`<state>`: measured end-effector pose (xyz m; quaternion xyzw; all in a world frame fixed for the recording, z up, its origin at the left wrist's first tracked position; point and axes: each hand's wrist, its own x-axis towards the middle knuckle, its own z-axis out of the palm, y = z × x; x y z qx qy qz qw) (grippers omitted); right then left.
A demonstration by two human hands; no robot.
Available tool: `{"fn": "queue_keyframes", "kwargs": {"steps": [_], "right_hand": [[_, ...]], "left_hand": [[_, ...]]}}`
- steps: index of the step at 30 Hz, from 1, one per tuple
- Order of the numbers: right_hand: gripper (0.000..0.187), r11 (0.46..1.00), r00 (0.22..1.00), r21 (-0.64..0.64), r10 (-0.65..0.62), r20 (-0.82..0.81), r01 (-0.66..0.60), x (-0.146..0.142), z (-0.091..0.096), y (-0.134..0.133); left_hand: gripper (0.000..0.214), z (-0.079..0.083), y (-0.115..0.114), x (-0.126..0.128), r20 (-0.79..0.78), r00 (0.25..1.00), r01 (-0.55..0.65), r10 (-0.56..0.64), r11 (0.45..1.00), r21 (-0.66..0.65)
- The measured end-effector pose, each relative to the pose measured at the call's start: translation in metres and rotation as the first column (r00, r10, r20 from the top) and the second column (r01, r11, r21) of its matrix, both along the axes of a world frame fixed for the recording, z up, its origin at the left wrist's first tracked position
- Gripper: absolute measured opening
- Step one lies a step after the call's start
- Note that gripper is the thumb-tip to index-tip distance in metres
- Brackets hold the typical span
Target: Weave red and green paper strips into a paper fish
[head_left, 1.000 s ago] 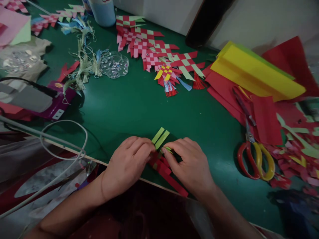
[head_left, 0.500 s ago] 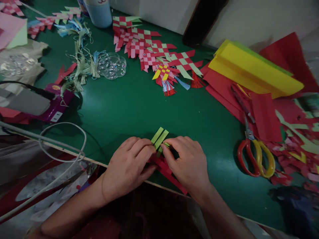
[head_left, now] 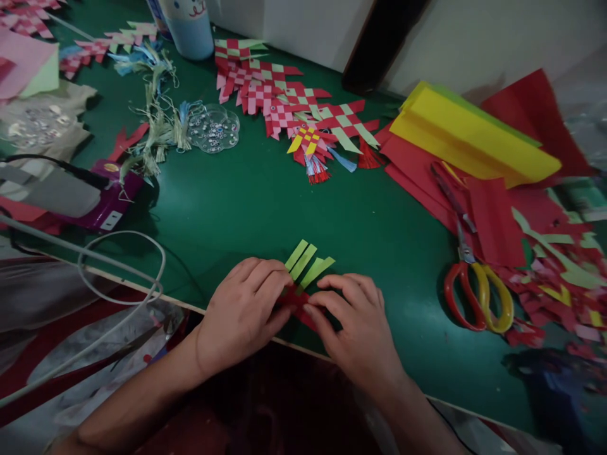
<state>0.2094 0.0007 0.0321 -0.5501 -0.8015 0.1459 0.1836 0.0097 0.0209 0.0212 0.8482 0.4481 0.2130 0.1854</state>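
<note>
Near the table's front edge, red paper strips (head_left: 301,308) and light-green paper strips (head_left: 305,258) cross each other, with the green ends fanning out away from me. My left hand (head_left: 244,309) is closed on the left side of this woven paper, its thumb below and fingers on top. On the right, my right hand (head_left: 360,325) pinches the red strips between thumb and curled fingers. Both hands partly cover the weave, so its middle is hard to see.
Woven paper fish (head_left: 279,95) with tassels lie at the back. Red-and-yellow-handled scissors (head_left: 467,272) rest at right, beside folded yellow paper (head_left: 474,136) and paper scraps (head_left: 559,284). At left are a clear dish of small beads (head_left: 214,128), a purple power strip (head_left: 107,196) and a looped cable (head_left: 164,253).
My right fingers have let go of a green strip and moved down onto the red strips. That green strip now points up and right. My left hand keeps its grip.
</note>
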Motion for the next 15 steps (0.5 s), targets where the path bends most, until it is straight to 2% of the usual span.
{"fn": "queue_keyframes", "kwargs": {"steps": [5,10,15], "right_hand": [[0.014,1.0,1.0,-0.002,-0.003,-0.005,0.003,0.001,0.003,0.003],[0.019,0.988,0.995,0.123,0.096,0.007,-0.096,0.002,0.006,0.011],[0.018,0.982,0.991,0.13,0.132,0.03,-0.135,0.001,0.0,0.024]], "left_hand": [[0.022,-0.003,-0.001,0.0,0.019,1.0,-0.011,0.011,1.0,-0.008],[0.027,-0.004,-0.001,-0.002,0.054,0.999,-0.005,0.005,1.0,0.004],[0.018,-0.006,0.001,-0.003,0.024,0.999,0.045,-0.046,0.998,0.031]]}}
